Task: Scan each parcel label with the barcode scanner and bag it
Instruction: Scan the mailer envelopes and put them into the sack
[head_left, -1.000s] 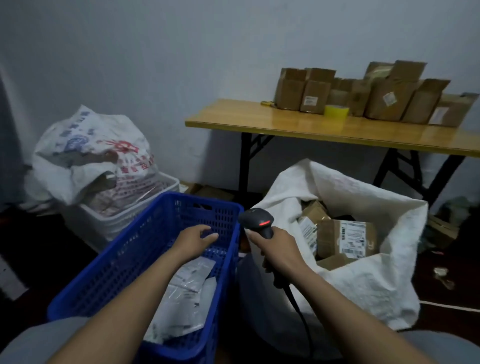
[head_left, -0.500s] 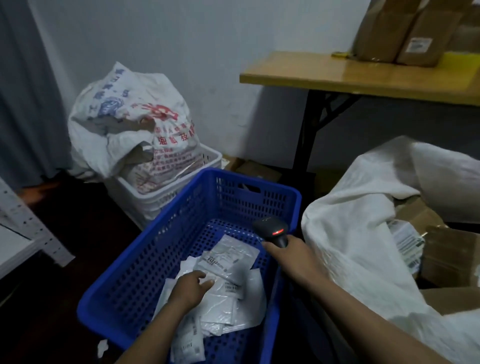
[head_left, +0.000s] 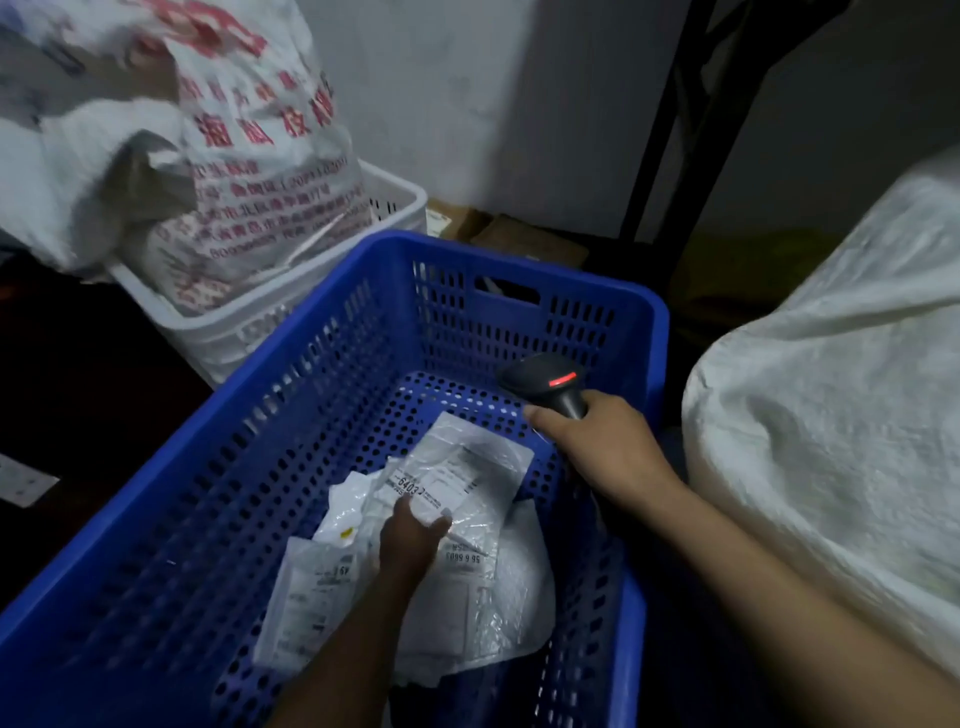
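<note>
Left hand (head_left: 410, 535) pinches white plastic mailer parcel (head_left: 467, 475) in blue perforated crate (head_left: 249, 467); right hand (head_left: 597, 447) grips black barcode scanner (head_left: 545, 379) (red-lit) just beyond.

Parcel-sorting room — crates (head_left: 524, 332), woven sacks (head_left: 831, 415).

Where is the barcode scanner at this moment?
Head view, right of centre: the barcode scanner is gripped in the right hand by the right wall of the blue crate, above the white parcels and left of the white sack.
</note>
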